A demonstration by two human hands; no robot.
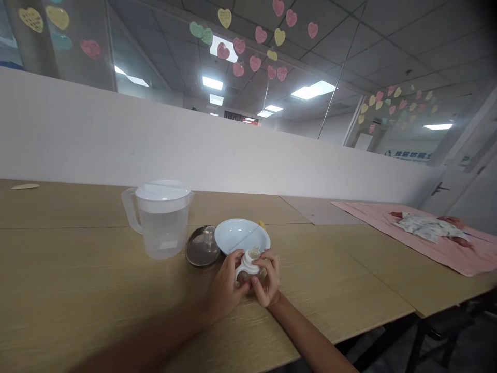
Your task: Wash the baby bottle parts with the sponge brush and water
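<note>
Baby bottle (249, 267) over the table (334, 290), near the white bowl (235, 233) | I see left hand (227, 285) and right hand (269, 274) wrapped round it | metal dish (200, 251) beside bowl | big jug (165, 223) further left

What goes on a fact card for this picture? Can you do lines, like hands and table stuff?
Left hand: holding the bottle on its handle side
Right hand: holding the bottle's other side
Bottle top: a teat
Beyond the hands: white bowl
Left of bowl: round metal dish
Farther left: see-through pitcher, lid on
Far right: pink cloth under a small dressed figure
</note>
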